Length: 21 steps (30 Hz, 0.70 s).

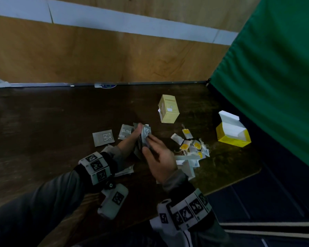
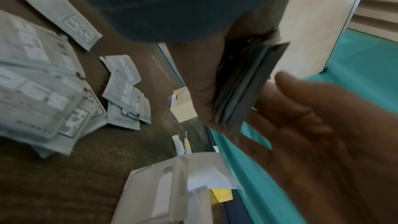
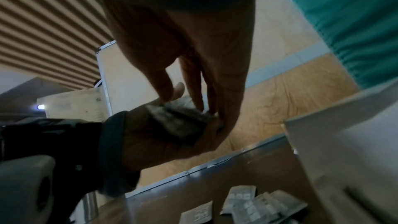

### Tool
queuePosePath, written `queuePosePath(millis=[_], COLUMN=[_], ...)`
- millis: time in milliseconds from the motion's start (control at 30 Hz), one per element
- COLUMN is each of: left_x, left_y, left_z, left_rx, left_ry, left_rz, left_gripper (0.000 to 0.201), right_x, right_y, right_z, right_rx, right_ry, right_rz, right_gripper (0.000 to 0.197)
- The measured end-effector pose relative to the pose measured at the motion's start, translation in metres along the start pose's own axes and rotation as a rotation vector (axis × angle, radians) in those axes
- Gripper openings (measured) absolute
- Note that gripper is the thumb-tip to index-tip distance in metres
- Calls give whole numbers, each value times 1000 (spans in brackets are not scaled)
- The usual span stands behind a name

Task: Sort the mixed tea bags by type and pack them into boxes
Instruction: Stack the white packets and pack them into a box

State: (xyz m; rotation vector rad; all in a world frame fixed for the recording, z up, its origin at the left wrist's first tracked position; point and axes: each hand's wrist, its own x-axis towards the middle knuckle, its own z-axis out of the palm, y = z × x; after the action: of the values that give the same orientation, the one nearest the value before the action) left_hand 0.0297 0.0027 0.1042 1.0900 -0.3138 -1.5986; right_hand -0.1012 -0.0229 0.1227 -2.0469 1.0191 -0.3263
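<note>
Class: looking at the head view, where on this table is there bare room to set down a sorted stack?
Bare: the table's left half, beyond the lone grey sachet. Crowded: around both hands and the yellow-tagged pile.

dark wood table [image 1: 43, 122] | grey sachets [image 1: 103, 137] | tagged tea bags [image 1: 191, 145] | pale box [image 1: 169, 109] | open yellow box [image 1: 233, 134]

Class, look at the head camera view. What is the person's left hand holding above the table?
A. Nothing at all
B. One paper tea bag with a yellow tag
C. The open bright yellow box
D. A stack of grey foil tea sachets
D: the left hand grips a stack of grey sachets, the right hand touching its edge; the open yellow box and the yellow-tagged tea bags lie on the table.
</note>
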Motion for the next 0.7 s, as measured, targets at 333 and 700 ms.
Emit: queuePosePath(millis=[333,700], left_x=[2,-7], left_y=[-4,-4], left_z=[-1,8], left_rx=[-8,242], left_ry=[-143,-320], left_rz=[53,-9], left_gripper=[43,50], right_x=[7,6], right_y=[-10,-3], right_z=[-26,-22], right_rx=[-292,-117], right_ry=[-115,-18], right_rz=[-96,-94], right_gripper=[137,92])
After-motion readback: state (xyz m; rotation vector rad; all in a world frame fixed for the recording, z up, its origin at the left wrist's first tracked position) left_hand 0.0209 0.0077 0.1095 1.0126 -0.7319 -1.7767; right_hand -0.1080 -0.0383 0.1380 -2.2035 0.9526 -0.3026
